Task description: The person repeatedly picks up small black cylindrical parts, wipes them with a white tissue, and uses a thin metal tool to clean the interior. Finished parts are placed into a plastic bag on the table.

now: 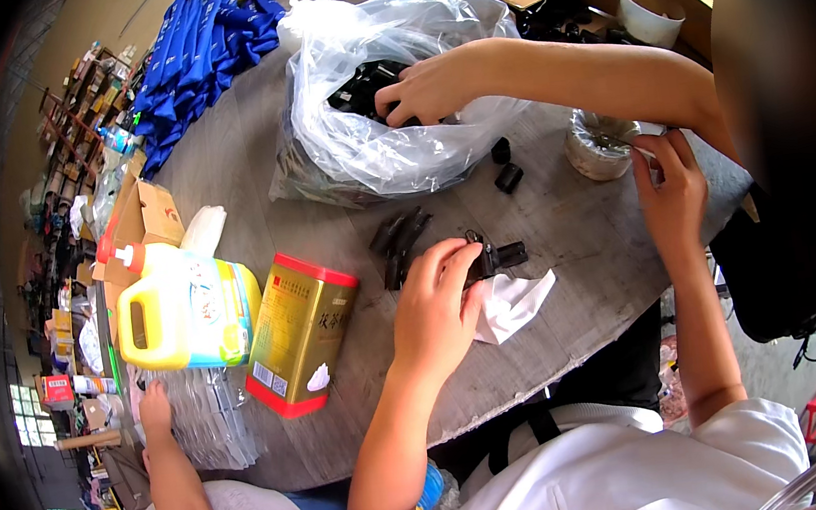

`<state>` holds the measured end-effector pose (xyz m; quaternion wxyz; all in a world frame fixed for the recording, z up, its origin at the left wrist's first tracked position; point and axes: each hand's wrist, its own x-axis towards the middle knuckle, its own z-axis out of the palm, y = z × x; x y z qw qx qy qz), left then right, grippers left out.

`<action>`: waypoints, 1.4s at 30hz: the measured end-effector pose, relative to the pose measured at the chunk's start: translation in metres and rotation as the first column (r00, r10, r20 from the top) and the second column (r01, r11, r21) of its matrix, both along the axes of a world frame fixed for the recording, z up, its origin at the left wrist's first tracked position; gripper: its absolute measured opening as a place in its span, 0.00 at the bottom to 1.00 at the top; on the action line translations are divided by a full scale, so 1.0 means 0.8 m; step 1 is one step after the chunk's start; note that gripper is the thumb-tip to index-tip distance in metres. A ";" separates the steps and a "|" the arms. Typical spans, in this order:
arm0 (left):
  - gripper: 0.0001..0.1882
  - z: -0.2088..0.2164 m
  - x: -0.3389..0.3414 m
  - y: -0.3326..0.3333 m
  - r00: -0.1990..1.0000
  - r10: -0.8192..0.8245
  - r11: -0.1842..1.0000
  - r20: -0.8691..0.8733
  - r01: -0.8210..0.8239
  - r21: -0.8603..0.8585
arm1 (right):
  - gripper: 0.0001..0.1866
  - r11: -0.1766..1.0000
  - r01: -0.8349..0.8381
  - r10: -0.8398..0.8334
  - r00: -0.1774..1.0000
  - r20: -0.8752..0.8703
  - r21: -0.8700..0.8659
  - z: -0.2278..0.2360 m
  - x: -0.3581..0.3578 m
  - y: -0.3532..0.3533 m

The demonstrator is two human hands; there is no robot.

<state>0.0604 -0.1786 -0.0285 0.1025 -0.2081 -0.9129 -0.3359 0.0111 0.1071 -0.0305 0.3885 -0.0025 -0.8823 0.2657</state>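
Observation:
My left hand [438, 297] is closed on a small black plastic part [480, 265], partly hidden by the fingers, low over the grey table [382, 379]. Several more black parts [398, 241] lie just beyond it, and a crumpled white tissue [514, 305] rests by the thumb. At the right, my right hand [673, 179] pinches a thin pale stick [640, 150] whose far end reaches into a round clear tub [599, 161]. What the tub contains is hard to make out. Two short black cylinders [508, 178] stand between the tub and the loose parts.
A co-worker's hand [434, 86] reaches into a large clear plastic bag [367, 164] of black parts. Left of me stand a yellow jug [170, 327] and a gold-red tin [301, 333]. Another person's hand [154, 410] touches clear plastic trays [199, 410]. Blue packets [204, 57] lie behind.

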 end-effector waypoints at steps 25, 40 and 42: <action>0.11 0.100 0.050 -0.137 0.392 0.760 0.637 -0.518 -0.295 0.712 | 0.18 0.999 -0.006 0.008 0.998 0.062 -0.034 -0.065 -0.023 0.056; 0.32 0.016 0.115 -0.259 -0.059 0.872 -0.066 -0.486 -0.998 0.002 | 0.19 0.997 -0.045 0.049 0.997 0.060 -0.065 -0.072 -0.029 0.067; 0.31 0.019 0.112 -0.258 -0.020 0.876 -0.042 -0.483 -0.998 -0.036 | 0.19 0.998 -0.040 0.044 0.997 0.071 -0.054 -0.072 -0.029 0.068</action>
